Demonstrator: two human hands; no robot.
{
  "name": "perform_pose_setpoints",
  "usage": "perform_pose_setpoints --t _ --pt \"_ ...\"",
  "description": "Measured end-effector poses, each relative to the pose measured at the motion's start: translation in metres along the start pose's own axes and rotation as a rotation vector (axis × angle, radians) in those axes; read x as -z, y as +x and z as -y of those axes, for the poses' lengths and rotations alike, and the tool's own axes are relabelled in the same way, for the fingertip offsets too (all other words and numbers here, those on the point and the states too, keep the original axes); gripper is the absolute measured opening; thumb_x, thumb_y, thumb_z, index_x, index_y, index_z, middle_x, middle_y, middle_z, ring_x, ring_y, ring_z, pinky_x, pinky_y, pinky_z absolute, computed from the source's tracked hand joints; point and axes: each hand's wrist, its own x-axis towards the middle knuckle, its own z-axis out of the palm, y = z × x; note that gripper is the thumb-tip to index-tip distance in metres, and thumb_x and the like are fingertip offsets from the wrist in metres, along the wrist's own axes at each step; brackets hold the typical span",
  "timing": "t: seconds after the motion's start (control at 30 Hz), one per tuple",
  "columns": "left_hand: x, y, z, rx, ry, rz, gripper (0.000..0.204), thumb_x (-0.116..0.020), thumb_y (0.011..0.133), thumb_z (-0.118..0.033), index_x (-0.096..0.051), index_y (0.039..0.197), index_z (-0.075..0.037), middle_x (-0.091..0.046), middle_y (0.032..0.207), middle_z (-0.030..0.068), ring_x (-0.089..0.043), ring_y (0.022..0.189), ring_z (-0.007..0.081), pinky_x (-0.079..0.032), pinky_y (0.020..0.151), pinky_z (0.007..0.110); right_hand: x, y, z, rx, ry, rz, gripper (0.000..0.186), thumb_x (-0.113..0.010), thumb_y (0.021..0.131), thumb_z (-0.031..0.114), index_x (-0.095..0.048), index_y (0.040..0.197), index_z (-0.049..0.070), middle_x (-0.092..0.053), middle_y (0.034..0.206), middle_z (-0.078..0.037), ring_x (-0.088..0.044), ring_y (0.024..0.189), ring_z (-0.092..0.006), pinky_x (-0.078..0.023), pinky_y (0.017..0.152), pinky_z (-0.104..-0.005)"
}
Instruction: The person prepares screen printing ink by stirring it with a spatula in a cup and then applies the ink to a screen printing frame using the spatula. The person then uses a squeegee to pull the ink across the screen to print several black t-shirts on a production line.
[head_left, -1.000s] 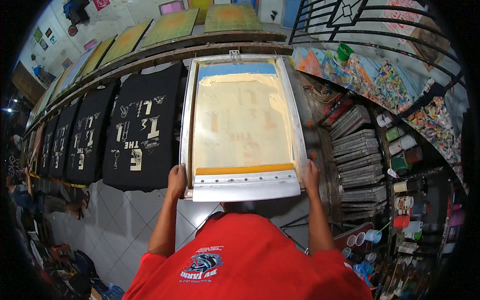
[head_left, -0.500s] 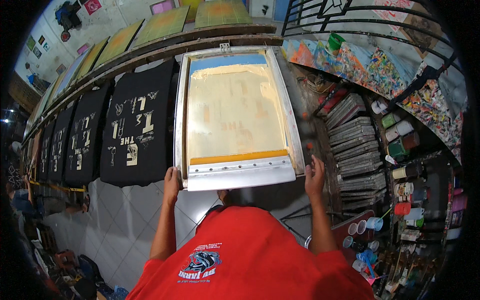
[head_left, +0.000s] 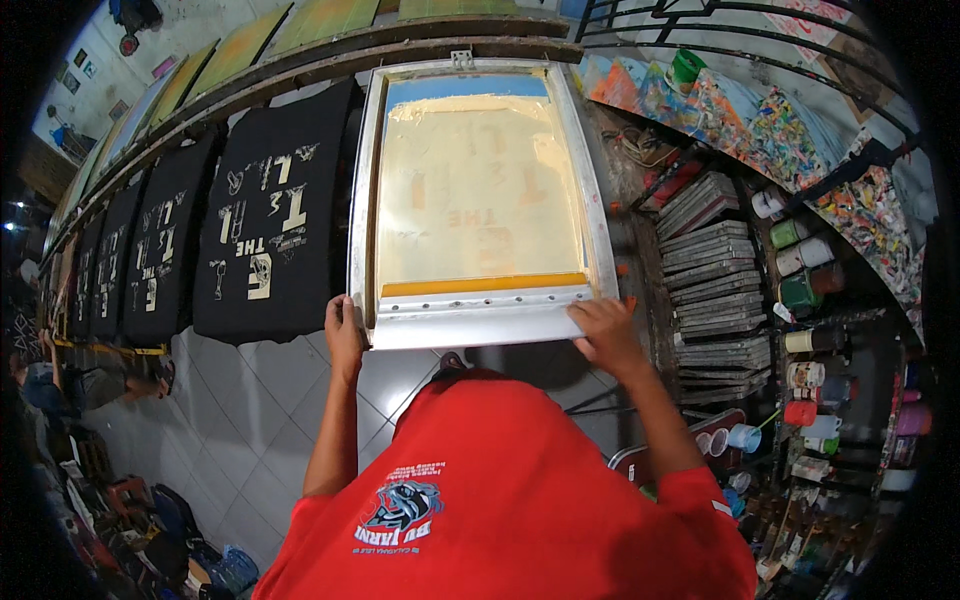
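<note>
Two bare hands hold the near edge of a rectangular aluminium-framed printing screen with pale yellow mesh [head_left: 478, 190]. Left hand [head_left: 344, 330] at 7 o'clock of the frame, fingers wrapped round the lower left corner, grip closed on the rail. Right hand [head_left: 603, 328] at 5 o'clock, fingers spread over the lower right corner and pressing on the rail; grip partly closed on the frame.

Screen lies flat on the long dark printing surface [head_left: 620, 200], long axis running 6 to 12 o'clock, far end with its small metal hinge clamp [head_left: 462, 60] pointing to 12. An orange band of ink [head_left: 485, 285] crosses the mesh just inside the near rail.

At 9 o'clock of the screen, just beside it, a black T-shirt with cream lettering [head_left: 275, 225], more black shirts [head_left: 130, 255] beyond it in a row. At 3 o'clock, a stack of grey flat boards [head_left: 715, 265] and coloured ink pots [head_left: 800, 260]. Red shirt of the person [head_left: 500, 490] at 6 o'clock.
</note>
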Motion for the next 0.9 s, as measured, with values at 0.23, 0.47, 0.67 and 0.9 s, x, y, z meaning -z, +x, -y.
perform_pose_setpoints --t 0.23,0.47,0.67,0.9 --pt "-0.003 -0.002 -0.005 0.024 -0.015 0.035 0.032 -0.051 0.100 -0.026 -0.057 0.111 0.002 -0.061 0.096 0.0080 -0.054 0.088 0.0139 -0.044 0.080 0.028 0.040 0.030 -0.013 0.032 0.081 0.106 0.047 -0.075 0.066 0.013 -0.065 0.112 0.006 -0.067 0.108 -0.010 -0.062 0.099 -0.0284 -0.045 0.092 -0.0416" --pt "0.000 -0.003 -0.004 0.034 -0.024 0.041 0.028 -0.053 0.099 -0.025 -0.056 0.111 0.000 -0.059 0.090 0.0042 -0.053 0.081 0.0108 -0.045 0.074 0.027 0.056 0.046 -0.016 0.002 0.190 0.245 0.045 -0.074 0.069 0.013 -0.064 0.113 0.005 -0.067 0.109 -0.011 -0.060 0.102 -0.0305 -0.044 0.093 -0.0417" --pt "0.003 -0.010 -0.036 -0.238 0.281 0.001 0.033 -0.051 0.098 -0.021 -0.051 0.122 0.001 -0.055 0.106 0.0126 -0.054 0.097 0.0192 -0.044 0.084 0.033 0.063 0.068 -0.019 -0.099 0.226 0.309 0.046 -0.074 0.068 0.012 -0.064 0.113 0.006 -0.066 0.110 -0.012 -0.060 0.105 -0.0320 -0.046 0.092 -0.0435" --pt "-0.008 0.002 -0.145 -0.705 0.708 0.536 0.055 -0.079 0.066 -0.019 -0.060 0.115 -0.003 -0.062 0.106 0.0148 -0.059 0.103 0.0327 -0.048 0.088 0.040 0.044 0.069 -0.027 -0.192 0.143 0.362 0.042 -0.076 0.064 0.007 -0.066 0.104 0.007 -0.068 0.105 -0.012 -0.063 0.101 -0.0321 -0.050 0.086 -0.0424"
